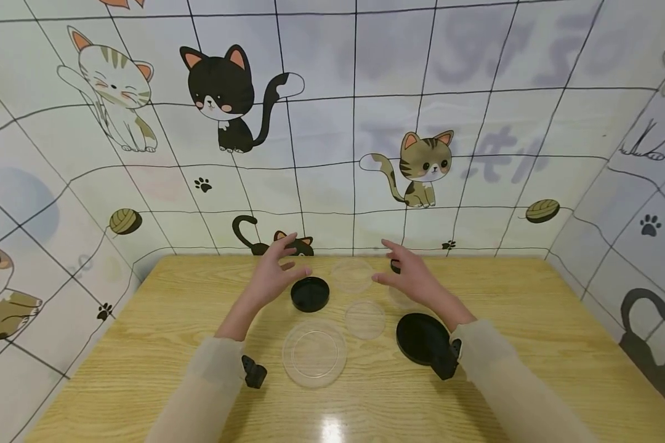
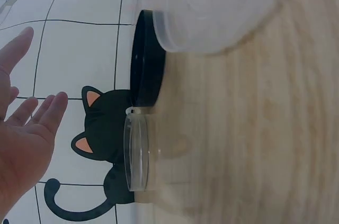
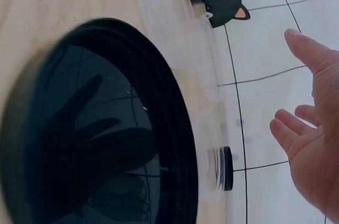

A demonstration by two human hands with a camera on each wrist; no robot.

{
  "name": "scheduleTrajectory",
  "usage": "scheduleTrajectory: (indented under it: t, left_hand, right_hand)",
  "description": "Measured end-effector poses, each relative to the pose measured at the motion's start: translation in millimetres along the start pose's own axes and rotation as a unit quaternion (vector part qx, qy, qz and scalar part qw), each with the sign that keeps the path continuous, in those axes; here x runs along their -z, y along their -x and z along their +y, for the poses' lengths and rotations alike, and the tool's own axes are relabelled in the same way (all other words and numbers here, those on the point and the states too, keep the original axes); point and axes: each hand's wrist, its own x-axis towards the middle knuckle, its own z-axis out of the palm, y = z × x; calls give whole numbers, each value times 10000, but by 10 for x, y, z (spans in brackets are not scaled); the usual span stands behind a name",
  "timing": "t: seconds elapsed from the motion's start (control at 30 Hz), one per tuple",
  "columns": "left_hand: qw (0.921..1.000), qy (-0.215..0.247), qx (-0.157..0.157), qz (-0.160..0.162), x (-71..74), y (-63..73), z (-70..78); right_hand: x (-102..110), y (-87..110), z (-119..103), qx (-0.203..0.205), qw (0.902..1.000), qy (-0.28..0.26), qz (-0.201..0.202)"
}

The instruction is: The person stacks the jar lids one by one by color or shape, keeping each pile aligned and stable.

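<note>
My left hand [image 1: 271,277] is raised over the table, fingers spread and holding nothing. Nearest to it is a small black round dish or lid [image 1: 310,295]. Across from it hovers my right hand [image 1: 412,277], also free, its fingers apart. A larger black round dish or lid [image 1: 421,338] lies below the right wrist; its glossy inside mirrors the hand in the right wrist view. Between the forearms lie a large clear round lid [image 1: 314,354] and a smaller clear disc [image 1: 365,319]. Another clear disc [image 1: 352,274] is farther back. The right hand partly hides a clear piece [image 1: 401,300].
A small black-capped piece [image 3: 228,168] stands near the table's back edge, mostly covered by the right hand in the head view. The wood-grain table [image 1: 172,344] meets a wall covering [image 1: 332,135] with printed cats at the back and sides.
</note>
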Motion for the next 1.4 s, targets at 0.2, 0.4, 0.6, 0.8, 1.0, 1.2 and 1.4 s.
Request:
scheduleTrajectory:
  t: [0.2, 0.4, 0.6, 0.8, 1.0, 1.2, 1.4]
  left_hand:
    - [9994, 214, 147, -224, 46, 124, -64]
    - [9977, 289, 296, -541, 120, 302, -119]
    - [9959, 336, 335, -770, 168, 473, -186]
    - [9923, 584, 392, -1021, 199, 655, -283]
    - [9891, 609, 394, -1282, 204, 822, -325]
    - [9847, 642, 495, -1540, 200, 932, -337]
    - [9775, 711, 792, -1823, 208, 1003, -349]
  right_hand:
    - [-104, 53, -7, 317, 9982, -380, -340]
    - [-234, 150, -29, 390, 9925, -850, -792]
    - [-352, 233, -61, 526, 9864, -1175, -1024]
    - [-450, 331, -124, 463, 9805, -1417, -1284]
    - [-556, 450, -178, 439, 9761, -1495, -1518]
    - [-631, 535, -243, 387, 9722, -1642, -1627]
    - [-700, 602, -292, 333, 9752, -1391, -1687]
